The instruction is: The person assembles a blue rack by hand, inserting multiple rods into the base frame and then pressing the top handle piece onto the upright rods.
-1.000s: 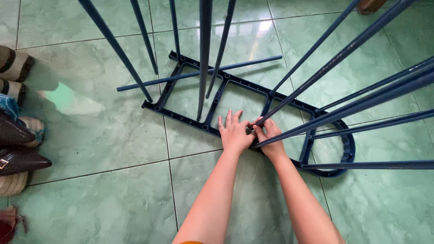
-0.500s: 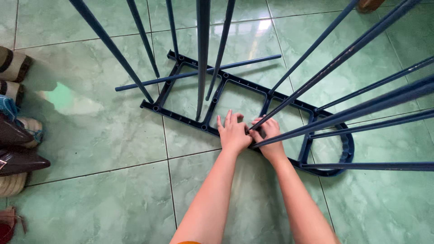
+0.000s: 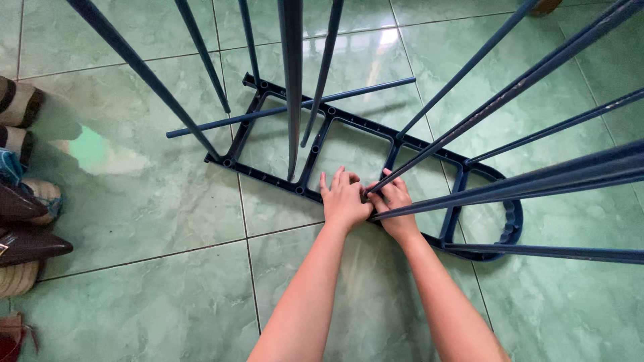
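two hands at a dark blue frame lying flat on the green tiled floor.

head view: the left hand lies flat on the frame's near rail, fingers spread, gripping nothing. the right hand curls round the foot of a rod where it meets the rail; its fingertips are hidden behind that rod. many more rods rise from the frame and are cut off at the top and right edges. shoes sit half out of view at the left edge.
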